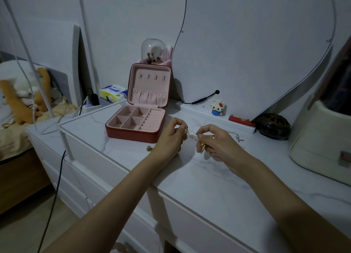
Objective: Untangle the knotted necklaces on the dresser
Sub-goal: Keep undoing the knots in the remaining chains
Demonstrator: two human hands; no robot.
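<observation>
A tangle of thin gold and silver necklaces (191, 134) is stretched between my two hands, just above the white marble dresser top (190, 176). My left hand (171, 138) pinches one end of the tangle with thumb and fingertips. My right hand (214, 140), with a gold ring on one finger, pinches the other end, and a gold pendant hangs below its fingers. A silver chain (238, 138) trails on the dresser behind my right hand. A small gold piece (148, 148) lies by my left wrist.
An open red jewellery box (136, 120) with a pink lining stands behind my left hand. A toy figure (217, 107), a red tool (240, 120), a dark round case (273, 126) and a cream case (321, 137) line the back and right. Cables hang at the left.
</observation>
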